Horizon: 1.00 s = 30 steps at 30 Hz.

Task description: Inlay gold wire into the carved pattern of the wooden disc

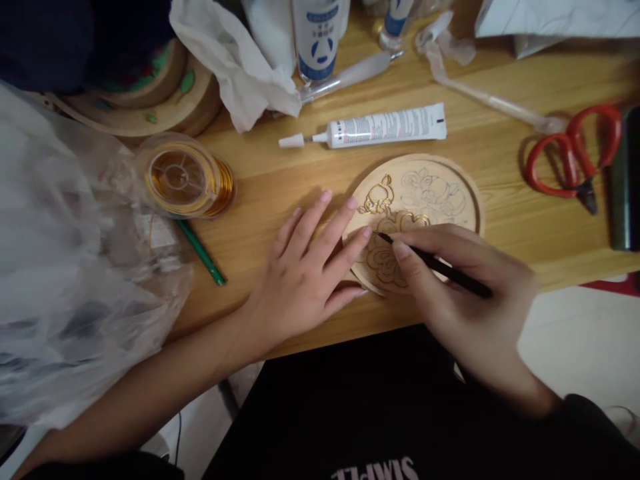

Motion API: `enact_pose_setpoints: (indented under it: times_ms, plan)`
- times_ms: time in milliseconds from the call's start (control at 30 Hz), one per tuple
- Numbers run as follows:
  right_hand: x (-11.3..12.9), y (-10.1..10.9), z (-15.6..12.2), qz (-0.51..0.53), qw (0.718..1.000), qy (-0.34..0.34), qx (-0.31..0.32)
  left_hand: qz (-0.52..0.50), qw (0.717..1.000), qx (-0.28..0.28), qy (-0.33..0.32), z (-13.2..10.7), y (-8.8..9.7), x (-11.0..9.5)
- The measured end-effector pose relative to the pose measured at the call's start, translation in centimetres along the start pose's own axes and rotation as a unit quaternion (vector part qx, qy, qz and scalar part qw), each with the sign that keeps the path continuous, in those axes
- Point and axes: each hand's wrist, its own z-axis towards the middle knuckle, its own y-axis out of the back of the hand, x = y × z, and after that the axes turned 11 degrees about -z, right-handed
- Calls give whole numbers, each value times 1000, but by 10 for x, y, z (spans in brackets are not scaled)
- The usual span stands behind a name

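Note:
A round wooden plaque [450, 190] with a drawn flower design lies on the wooden table [500, 147]; part of the outline is filled in gold wire. My left hand [307, 270] lies flat with fingers spread, its fingertips pressing the plaque's left edge. My right hand [463, 293] is closed in a pinch on a thin black tool [440, 267], whose tip touches the design near the plaque's middle.
A spool of gold wire [185, 177] and a green pencil [203, 253] lie to the left. A white glue tube [380, 127] sits behind the plaque. Red scissors [570, 157] are at the right. Crumpled clear plastic [65, 267] covers the left side.

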Motion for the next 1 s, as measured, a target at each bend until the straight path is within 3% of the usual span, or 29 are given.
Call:
enact_pose_setpoints:
  times_ms: [300, 500, 567, 733, 867, 1000]
  plan:
    - [-12, 20, -6, 62, 998, -28, 6, 8, 1000, -1, -16, -1, 1, 2]
    - [-35, 21, -6, 83, 993, 0, -78, -8, 1000, -17, -17, -1, -2, 3]
    - [-47, 24, 2, 93, 991, 31, -89, -36, 998, -41, -20, -2, -3, 4]
    - [-71, 31, 26, 155, 984, 92, -16, -131, 987, -95, 12, -2, 11, 9]
    - [-78, 26, 25, 198, 977, 66, 34, -164, 967, -187, 47, 1, 38, 6]
    - [-70, 17, -3, 183, 983, 24, 11, -179, 942, -276, 64, 0, 52, -5]
